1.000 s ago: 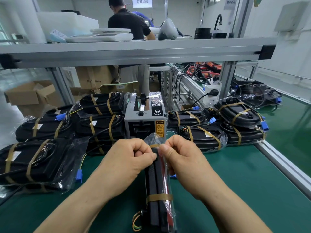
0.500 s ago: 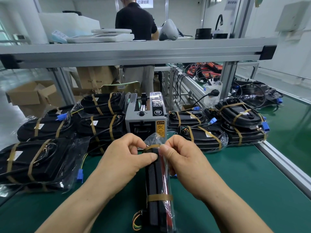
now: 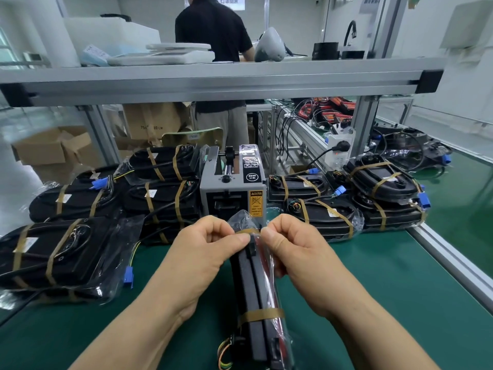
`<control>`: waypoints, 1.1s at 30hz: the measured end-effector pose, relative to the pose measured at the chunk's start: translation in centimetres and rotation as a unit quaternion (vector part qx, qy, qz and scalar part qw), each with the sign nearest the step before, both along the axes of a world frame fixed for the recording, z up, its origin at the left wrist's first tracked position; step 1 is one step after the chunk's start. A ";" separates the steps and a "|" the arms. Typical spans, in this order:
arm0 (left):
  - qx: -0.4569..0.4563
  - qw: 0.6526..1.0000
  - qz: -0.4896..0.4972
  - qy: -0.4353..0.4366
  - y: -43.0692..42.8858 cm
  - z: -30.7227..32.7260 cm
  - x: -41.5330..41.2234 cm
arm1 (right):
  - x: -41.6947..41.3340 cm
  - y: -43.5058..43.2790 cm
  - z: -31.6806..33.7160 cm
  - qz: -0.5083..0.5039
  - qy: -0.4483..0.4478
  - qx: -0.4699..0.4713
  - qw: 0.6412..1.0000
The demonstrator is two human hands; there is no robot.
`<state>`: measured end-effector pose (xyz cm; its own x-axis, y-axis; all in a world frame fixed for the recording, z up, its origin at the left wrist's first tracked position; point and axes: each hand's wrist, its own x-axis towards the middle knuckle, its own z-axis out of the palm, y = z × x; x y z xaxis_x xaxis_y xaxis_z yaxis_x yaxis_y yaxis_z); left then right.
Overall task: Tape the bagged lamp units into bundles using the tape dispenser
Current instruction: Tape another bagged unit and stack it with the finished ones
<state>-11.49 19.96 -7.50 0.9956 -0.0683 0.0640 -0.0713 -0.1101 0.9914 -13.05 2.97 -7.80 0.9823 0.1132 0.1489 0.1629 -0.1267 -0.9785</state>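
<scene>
A pair of bagged black lamp units (image 3: 257,287) stands on edge on the green mat, running from near me toward the grey tape dispenser (image 3: 232,186). One brown tape band (image 3: 260,315) wraps the near end. At the far end a second brown tape strip (image 3: 248,231) lies over the top edge. My left hand (image 3: 202,252) pinches that strip from the left and my right hand (image 3: 292,249) pinches it from the right, both gripping the bundle's far end.
Taped bundles are piled left (image 3: 64,252) and right (image 3: 322,214) of the dispenser. An aluminium shelf beam (image 3: 213,78) crosses overhead. A metal rail (image 3: 453,260) borders the mat on the right. A person in black (image 3: 213,33) stands behind the bench. Cardboard boxes (image 3: 50,148) sit at the far left.
The view has drifted slightly. My left fingers have opened a little and shifted along the far tape strip, pressing it over the bundle's top edge. My right hand holds as before.
</scene>
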 end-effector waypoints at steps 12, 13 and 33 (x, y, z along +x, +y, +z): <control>0.053 0.997 0.048 -0.023 -1.5 -0.1 0.2 | 0.4 -0.1 -0.4 0.021 -0.018 0.030 0.999; 0.047 0.998 0.042 -0.020 -1.5 -0.3 0.1 | 0.5 -0.3 -0.5 0.022 -0.016 0.040 0.999; -0.073 0.994 -0.053 0.060 -0.5 -0.3 -0.2 | 0.6 -1.2 -2.0 0.075 0.015 0.179 0.981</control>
